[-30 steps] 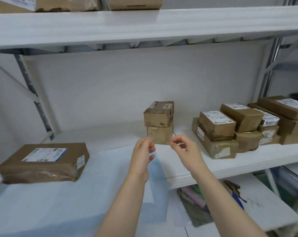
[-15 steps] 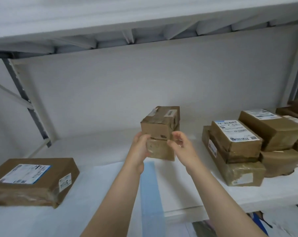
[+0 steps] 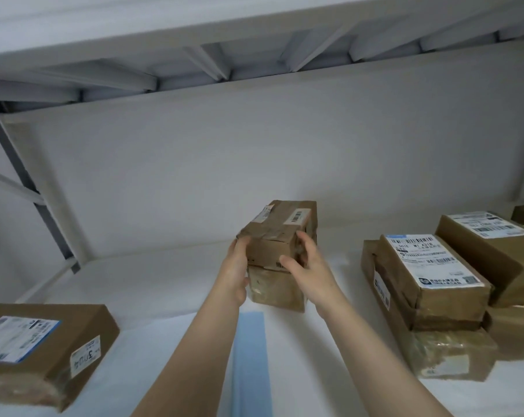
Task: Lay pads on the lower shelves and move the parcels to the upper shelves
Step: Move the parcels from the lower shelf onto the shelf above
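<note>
Brown cardboard top parcel (image 3: pixel 280 233), taped and creased, clasped between two bare hands over the middle of a white lower shelf (image 3: pixel 152 266). On its left side, the left hand (image 3: pixel 235 267), palm against the box and fingers curled round the upper front corner. On its right side, the right hand (image 3: pixel 309 266), thumb laid across the front face near a printed barcode, fingers hooked round the far edge. Both forearms reaching up from the bottom of the view, with the box squarely between the two palms. Small white barcode label on the lid, another sticker at the lid's left edge.

Directly underneath, a second parcel (image 3: pixel 277 290) of similar footprint, wrapped in glossy tape, standing on the shelf. Contact between the two boxes not clear, only a dark seam showing between them. Heel of the left hand just beside this lower box's left edge.

White pad (image 3: pixel 170 335) spread over the near part of the shelf, a blue strip (image 3: pixel 248 356) running along it between the forearms. At far left, a flat parcel (image 3: pixel 59 350) with a blue-edged shipping label and a small sticker on its side, well apart from the hands. To the right, a stack of parcels (image 3: pixel 429 284) with printed labels, piled two and three high, near the right forearm but not touching it.

Overhead, the ribbed white underside of the upper shelf (image 3: pixel 194 46). Grey upright (image 3: pixel 23 176) at the left, pale back panel (image 3: pixel 285 145) behind.
</note>
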